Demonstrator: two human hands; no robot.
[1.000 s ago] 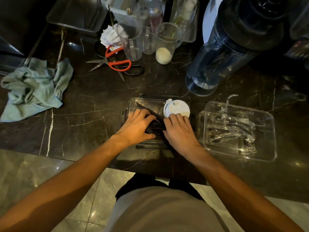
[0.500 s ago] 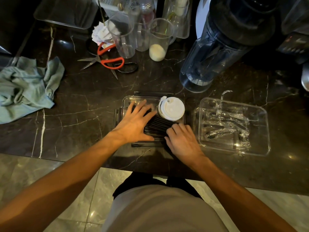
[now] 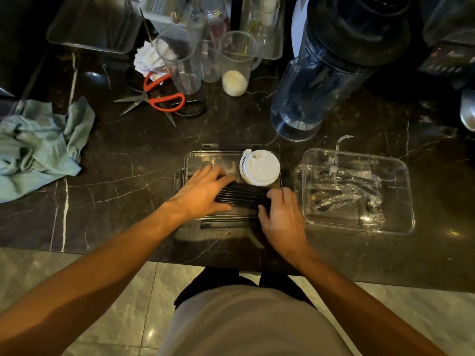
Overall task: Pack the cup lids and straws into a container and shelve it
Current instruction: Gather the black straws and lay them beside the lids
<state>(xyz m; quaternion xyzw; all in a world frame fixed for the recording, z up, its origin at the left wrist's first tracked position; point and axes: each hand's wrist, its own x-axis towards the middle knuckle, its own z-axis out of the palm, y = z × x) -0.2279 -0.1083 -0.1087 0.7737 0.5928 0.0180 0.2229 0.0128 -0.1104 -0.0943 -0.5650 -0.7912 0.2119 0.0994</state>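
Note:
A clear plastic container (image 3: 195, 158) with dark clips sits on the black marble counter near its front edge. A stack of white cup lids (image 3: 259, 167) stands in its far right corner. A row of black straws (image 3: 241, 196) lies flat along the near side of the container. My left hand (image 3: 203, 192) rests palm down on the straws' left end, fingers spread. My right hand (image 3: 281, 213) has curled fingers pressing against the straws' right end.
A clear container lid (image 3: 401, 219) with crumpled plastic wrappers lies to the right. Behind stand a blender jug (image 3: 308, 93), clear measuring cups (image 3: 236, 65) and red-handled scissors (image 3: 164, 98). A green cloth (image 3: 38, 147) lies at the left.
The straws have been squared into a flat row lying left to right. My right hand shifted to their right end, and my left hand slid onto their left end.

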